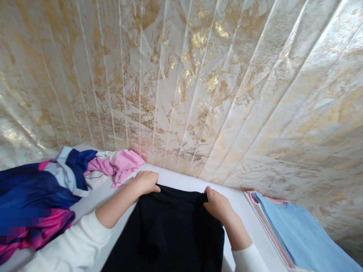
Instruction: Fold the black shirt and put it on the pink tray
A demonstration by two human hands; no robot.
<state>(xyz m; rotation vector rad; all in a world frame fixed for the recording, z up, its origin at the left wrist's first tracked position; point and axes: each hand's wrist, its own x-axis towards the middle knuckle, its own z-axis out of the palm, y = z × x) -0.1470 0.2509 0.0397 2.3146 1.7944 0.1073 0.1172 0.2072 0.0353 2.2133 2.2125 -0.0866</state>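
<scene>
A black garment (176,223) lies spread in front of me on the white surface, its lower part running out of the picture. Its kind is hard to make out, though the far edge looks like a straight band. My left hand (147,182) pinches the left end of that edge, thumb on top. At the right end, my right hand (217,203) grips the same edge between thumb and curled fingers. Between the two hands the edge is stretched nearly straight. Some fingers of both hands are hidden behind the cloth.
To the left lies a loose heap of clothes: a dark blue garment (34,181), a pink one (126,164) and a magenta one (53,226). A neat folded stack with a light blue garment (303,226) on top is at right. A patterned gold-and-silver curtain (181,83) hangs behind the white table (181,176).
</scene>
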